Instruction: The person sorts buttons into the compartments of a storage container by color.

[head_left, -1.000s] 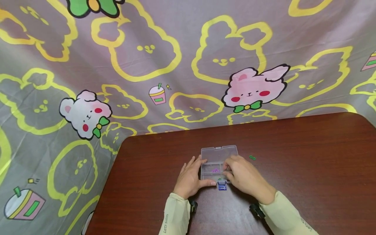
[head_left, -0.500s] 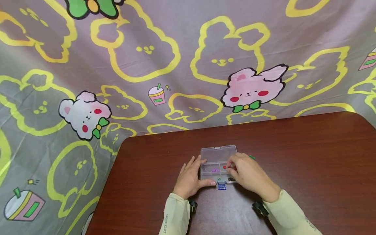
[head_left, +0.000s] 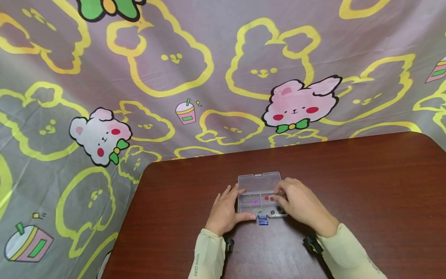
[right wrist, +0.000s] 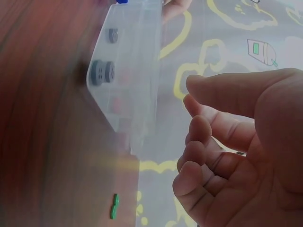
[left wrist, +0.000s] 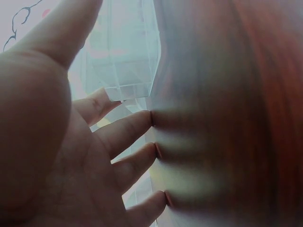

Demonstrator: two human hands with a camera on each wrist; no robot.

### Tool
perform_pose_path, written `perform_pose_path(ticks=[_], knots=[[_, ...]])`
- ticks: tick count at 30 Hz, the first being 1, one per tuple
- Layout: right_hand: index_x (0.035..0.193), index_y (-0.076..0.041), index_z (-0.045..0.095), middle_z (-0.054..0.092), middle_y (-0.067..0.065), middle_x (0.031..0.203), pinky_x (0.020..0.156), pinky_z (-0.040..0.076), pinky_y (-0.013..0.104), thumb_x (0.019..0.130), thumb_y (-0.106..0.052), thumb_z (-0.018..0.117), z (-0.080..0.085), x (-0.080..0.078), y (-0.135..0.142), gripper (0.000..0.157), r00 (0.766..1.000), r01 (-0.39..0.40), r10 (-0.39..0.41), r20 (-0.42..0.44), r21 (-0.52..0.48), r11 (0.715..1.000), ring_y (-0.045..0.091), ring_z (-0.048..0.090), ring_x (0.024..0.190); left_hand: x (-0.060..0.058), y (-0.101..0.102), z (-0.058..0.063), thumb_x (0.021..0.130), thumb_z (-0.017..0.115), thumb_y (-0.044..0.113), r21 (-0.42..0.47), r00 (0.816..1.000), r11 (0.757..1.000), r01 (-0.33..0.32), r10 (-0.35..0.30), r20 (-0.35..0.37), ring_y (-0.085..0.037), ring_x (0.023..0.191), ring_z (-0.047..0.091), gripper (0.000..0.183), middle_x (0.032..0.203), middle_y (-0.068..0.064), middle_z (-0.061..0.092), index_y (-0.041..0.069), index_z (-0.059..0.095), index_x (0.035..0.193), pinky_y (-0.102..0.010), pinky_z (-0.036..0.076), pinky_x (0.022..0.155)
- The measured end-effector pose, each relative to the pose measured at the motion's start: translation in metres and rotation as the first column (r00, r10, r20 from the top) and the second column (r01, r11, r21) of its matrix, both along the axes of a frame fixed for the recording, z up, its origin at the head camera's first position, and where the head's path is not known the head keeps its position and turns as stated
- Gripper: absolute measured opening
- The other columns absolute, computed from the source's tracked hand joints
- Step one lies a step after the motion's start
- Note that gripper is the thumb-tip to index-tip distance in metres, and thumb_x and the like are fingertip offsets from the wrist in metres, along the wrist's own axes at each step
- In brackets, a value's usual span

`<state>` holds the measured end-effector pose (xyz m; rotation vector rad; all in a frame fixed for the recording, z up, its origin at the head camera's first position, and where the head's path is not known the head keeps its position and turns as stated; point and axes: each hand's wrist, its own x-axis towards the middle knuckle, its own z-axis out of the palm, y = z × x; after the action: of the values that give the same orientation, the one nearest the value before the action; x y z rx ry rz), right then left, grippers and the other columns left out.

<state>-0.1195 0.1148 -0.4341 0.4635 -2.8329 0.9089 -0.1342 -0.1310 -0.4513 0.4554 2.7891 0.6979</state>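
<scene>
A clear plastic compartment box [head_left: 249, 209] lies on the table with its lid [head_left: 258, 183] raised at the back. My left hand [head_left: 223, 212] steadies its left side, thumb along the front edge and fingers spread. Over the right compartments is my right hand [head_left: 303, 205], fingers loosely bent. In the right wrist view its thumb and index fingertips are close together, with nothing visible between them. Two red round pieces [head_left: 266, 198] lie in the back right compartment, near those fingertips. Dark round button-like pieces [right wrist: 110, 72] are in the front right one.
Small purple rings [head_left: 255, 202] and a green piece [head_left: 259, 212] occupy the left compartments. A blue latch [head_left: 263, 220] sticks out in front. Another green piece [right wrist: 114, 206] lies on the table [head_left: 376, 182] beyond the box. A patterned cloth [head_left: 223, 77] hangs behind.
My right hand has drifted right across the box, uncovering the red and dark pieces. It now hides the loose green piece in the head view. My left hand stays put.
</scene>
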Motion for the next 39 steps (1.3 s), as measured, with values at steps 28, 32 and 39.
perform_pose_path(ticks=[28, 32, 39], knots=[[0.090, -0.009, 0.067, 0.052, 0.000, 0.080, 0.066, 0.043, 0.035, 0.082, -0.005, 0.081, -0.004, -0.009, 0.032, 0.017, 0.996, 0.072, -0.071, 0.056, -0.024, 0.997, 0.018, 0.050, 0.076, 0.001, 0.001, 0.001, 0.075, 0.081, 0.058, -0.011, 1.000, 1.000, -0.014, 0.014, 0.011, -0.026, 0.151, 0.024, 0.089, 0.163, -0.006, 0.032, 0.022, 0.049, 0.150, -0.054, 0.016, 0.122], [0.091, -0.008, 0.067, 0.053, -0.001, 0.079, 0.065, 0.044, 0.035, 0.081, -0.005, 0.082, -0.007, -0.011, 0.036, 0.018, 0.996, 0.068, -0.067, 0.051, -0.017, 0.998, 0.017, 0.050, 0.075, 0.001, 0.001, 0.001, 0.074, 0.082, 0.058, -0.009, 1.000, 1.000, -0.009, 0.009, 0.004, -0.027, 0.151, 0.024, 0.089, 0.162, -0.007, 0.032, 0.021, 0.050, 0.149, -0.055, 0.017, 0.122], [0.091, -0.006, 0.067, 0.053, 0.000, 0.079, 0.065, 0.044, 0.035, 0.082, -0.001, 0.080, -0.010, -0.014, 0.042, 0.016, 0.996, 0.073, -0.071, 0.062, -0.020, 0.997, 0.018, 0.050, 0.074, -0.001, -0.001, -0.002, 0.075, 0.081, 0.058, 0.002, 1.000, 1.000, -0.005, 0.005, -0.007, -0.027, 0.151, 0.025, 0.088, 0.162, -0.007, 0.034, 0.021, 0.051, 0.148, -0.055, 0.017, 0.122]])
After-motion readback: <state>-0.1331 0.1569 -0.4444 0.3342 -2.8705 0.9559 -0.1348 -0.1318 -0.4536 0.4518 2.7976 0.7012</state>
